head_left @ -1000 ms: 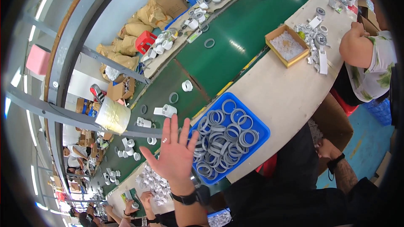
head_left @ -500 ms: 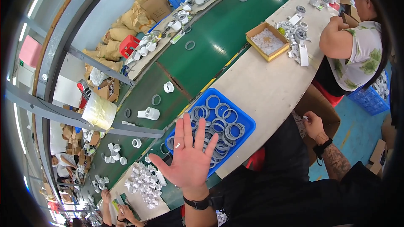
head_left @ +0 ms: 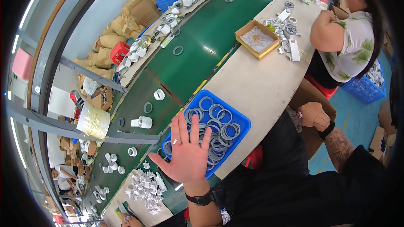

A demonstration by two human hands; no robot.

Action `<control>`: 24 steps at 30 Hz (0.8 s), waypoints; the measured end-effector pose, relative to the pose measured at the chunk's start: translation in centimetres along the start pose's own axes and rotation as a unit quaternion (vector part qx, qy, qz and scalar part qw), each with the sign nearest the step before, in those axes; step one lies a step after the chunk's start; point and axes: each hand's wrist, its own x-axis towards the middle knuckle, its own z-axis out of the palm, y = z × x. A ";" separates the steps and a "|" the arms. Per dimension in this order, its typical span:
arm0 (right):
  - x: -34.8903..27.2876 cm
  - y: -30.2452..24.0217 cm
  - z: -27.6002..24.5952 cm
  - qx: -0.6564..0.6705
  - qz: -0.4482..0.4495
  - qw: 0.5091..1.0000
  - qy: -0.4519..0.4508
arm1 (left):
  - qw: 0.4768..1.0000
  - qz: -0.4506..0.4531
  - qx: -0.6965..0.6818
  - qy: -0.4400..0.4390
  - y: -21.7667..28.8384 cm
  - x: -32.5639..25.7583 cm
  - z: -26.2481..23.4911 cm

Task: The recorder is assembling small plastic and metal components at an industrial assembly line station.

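Observation:
My left hand (head_left: 188, 159) is held up, palm towards me, fingers stretched and spread, above the near left part of a blue tray (head_left: 246, 125). A small white piece (head_left: 174, 142) shows against its fingers; whether it is held there I cannot tell. Many grey rings (head_left: 229, 131) lie loose and overlapping in the tray, some hidden behind this hand. Over at the right, my right hand (head_left: 313, 114) is at a cardboard box (head_left: 309, 93) with small whitish pieces in it. Its fingers are curled downward, their tips partly hidden, and what they hold cannot be made out.
A green conveyor belt (head_left: 198, 46) carries white fittings (head_left: 145, 122) and grey rings. White parts (head_left: 145, 189) are heaped left of my left hand. A shallow box of small clear pieces (head_left: 257, 40) stands farther along the bench. A co-worker (head_left: 349, 38) sits at right; a metal post (head_left: 126, 138) crosses the left.
The view has shifted slightly, moving most things a little leftward. My right hand has turned over and closed in at the cardboard box. My left hand stays spread.

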 end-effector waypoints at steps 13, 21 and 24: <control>-8.2 -14.7 -7.2 0.362 -0.506 0.737 0.263 | 0.946 -0.272 -0.171 -0.032 -10.6 -8.9 2.2; -8.5 -14.4 -5.8 0.356 -0.490 0.780 0.155 | 0.938 -0.329 -0.072 0.086 -10.5 -11.0 2.4; -8.5 -14.2 -6.4 0.392 -0.478 0.781 0.087 | 0.939 -0.324 -0.085 0.076 -10.7 -11.3 1.5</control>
